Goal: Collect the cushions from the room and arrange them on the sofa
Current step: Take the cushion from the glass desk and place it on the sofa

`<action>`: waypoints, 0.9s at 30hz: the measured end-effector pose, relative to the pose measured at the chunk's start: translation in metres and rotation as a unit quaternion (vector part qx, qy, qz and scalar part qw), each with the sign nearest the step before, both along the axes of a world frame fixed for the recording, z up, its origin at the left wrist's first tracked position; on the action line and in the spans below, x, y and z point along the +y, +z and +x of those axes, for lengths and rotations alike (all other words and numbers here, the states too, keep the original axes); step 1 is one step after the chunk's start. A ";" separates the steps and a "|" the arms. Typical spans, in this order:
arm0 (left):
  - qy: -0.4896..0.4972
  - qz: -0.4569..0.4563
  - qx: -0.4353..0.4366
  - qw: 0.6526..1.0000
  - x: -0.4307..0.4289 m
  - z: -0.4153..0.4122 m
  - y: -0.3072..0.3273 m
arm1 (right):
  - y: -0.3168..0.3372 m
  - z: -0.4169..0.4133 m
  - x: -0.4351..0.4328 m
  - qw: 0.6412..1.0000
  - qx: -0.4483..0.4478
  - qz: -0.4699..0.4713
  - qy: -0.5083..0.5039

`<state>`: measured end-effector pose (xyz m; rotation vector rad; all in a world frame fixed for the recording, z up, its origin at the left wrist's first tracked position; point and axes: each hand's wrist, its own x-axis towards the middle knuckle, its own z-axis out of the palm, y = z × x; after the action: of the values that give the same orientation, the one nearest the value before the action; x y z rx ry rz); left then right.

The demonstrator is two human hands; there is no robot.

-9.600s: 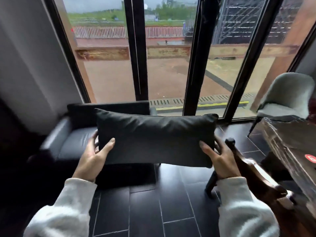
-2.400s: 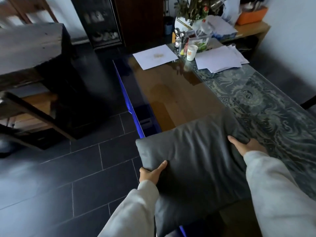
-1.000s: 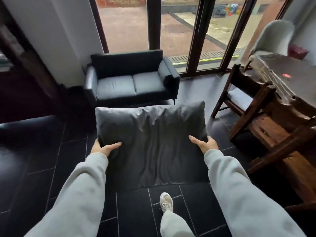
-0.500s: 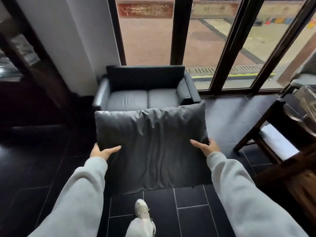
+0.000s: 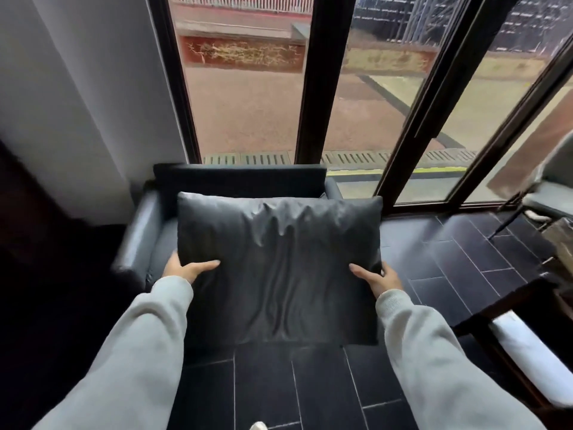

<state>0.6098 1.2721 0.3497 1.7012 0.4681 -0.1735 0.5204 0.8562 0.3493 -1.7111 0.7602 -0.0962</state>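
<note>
A large dark grey cushion (image 5: 279, 268) hangs in front of me, held flat between both hands. My left hand (image 5: 186, 268) grips its left edge and my right hand (image 5: 376, 279) grips its right edge, thumbs on top. Behind it stands the dark two-seat sofa (image 5: 238, 178), its backrest against the window and its left armrest (image 5: 139, 231) showing. The cushion hides most of the sofa's seat, so I cannot see the smaller cushion that lay at its right end.
Tall dark-framed windows (image 5: 313, 88) rise behind the sofa, with a white wall (image 5: 77, 103) to the left. A wooden chair with a white seat pad (image 5: 524, 349) stands at the right. Dark floor tiles (image 5: 279, 392) lie below me.
I have walked closer to the sofa with the cushion still in both hands. The sofa now looms larger and is mostly covered by the cushion.
</note>
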 end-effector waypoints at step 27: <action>0.031 -0.033 -0.056 0.997 -0.173 0.622 -0.143 | -0.144 0.706 -0.194 0.991 -0.071 0.041 0.101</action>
<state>1.2320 1.0990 0.2063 1.6204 0.4270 -0.0471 1.2267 0.6623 0.2053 -1.6745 0.4762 -0.0468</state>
